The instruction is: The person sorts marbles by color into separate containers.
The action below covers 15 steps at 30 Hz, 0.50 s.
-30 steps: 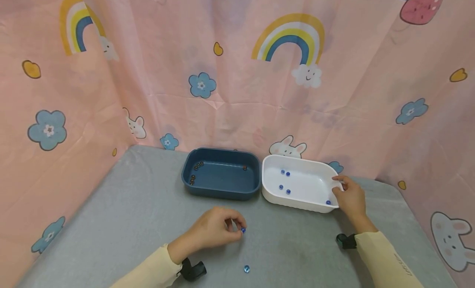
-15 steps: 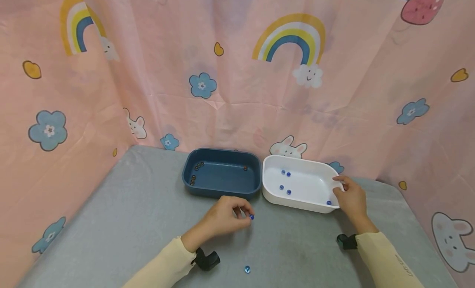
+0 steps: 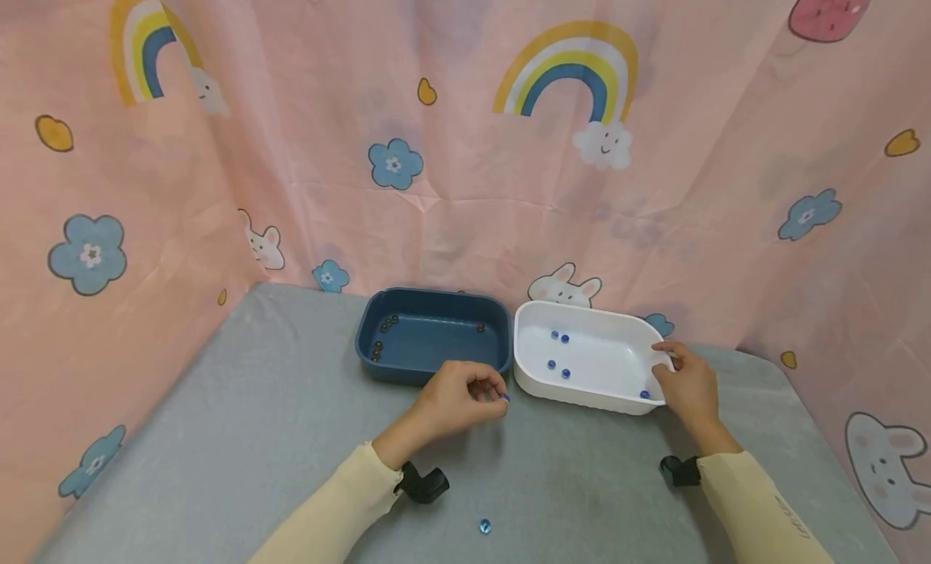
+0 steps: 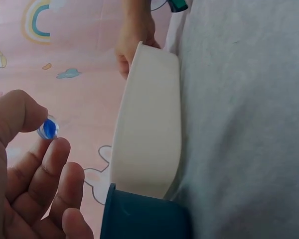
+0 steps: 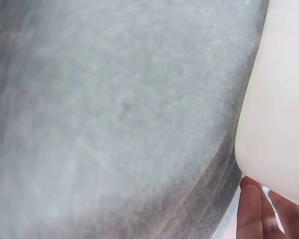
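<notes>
Between thumb and forefinger my left hand (image 3: 460, 396) pinches a clear glass marble (image 4: 48, 128) with a blue core. In the head view that hand is in front of the dark blue tray (image 3: 429, 376), overlapping its front right side. My right hand (image 3: 687, 384) grips the right end of the white tray (image 3: 589, 396), thumb over the rim; its fingers (image 5: 250, 209) show under the tray's corner in the right wrist view. Several blue marbles (image 3: 566, 373) lie inside the white tray. One more blue marble (image 3: 485, 527) rests on the cloth near the front edge.
Several brown marbles (image 3: 377, 351) lie in the dark blue tray, which stands right beside the white one. Grey cloth (image 3: 218, 435) covers the table. A pink patterned curtain (image 3: 465, 168) hangs close behind the trays and along both sides.
My left hand has moved forward and to the right with the pinched marble, from above the front cloth toward the trays. My right hand has stayed on the white tray.
</notes>
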Available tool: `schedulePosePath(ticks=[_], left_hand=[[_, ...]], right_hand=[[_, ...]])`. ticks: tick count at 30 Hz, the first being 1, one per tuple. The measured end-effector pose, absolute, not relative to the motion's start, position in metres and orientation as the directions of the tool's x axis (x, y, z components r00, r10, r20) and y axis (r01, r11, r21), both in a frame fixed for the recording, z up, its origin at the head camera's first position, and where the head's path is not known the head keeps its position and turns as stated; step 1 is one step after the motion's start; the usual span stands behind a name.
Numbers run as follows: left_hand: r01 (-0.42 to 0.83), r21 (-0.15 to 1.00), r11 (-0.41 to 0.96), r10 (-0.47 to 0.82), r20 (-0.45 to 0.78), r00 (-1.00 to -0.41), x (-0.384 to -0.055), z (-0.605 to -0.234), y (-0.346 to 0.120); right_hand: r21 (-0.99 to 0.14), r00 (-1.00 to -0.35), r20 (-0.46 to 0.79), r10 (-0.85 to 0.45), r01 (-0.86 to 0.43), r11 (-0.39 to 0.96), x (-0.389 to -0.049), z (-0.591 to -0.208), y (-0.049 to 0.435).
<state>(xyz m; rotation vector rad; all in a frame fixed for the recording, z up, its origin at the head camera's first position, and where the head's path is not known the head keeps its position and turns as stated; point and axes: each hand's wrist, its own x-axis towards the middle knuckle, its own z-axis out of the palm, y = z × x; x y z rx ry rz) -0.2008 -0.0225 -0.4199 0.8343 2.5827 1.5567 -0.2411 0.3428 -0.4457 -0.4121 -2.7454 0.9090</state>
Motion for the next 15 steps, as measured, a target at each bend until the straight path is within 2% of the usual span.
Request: schedulePosePath(ticks=[15], left_hand=[[0.465,0.772,0.432,0.423,0.282,-0.861,-0.239,-0.409,-0.002]], right_hand=[[-0.602,-0.936,0.122,0.330,0.194,0.774,-0.242,-0.446,0.344]])
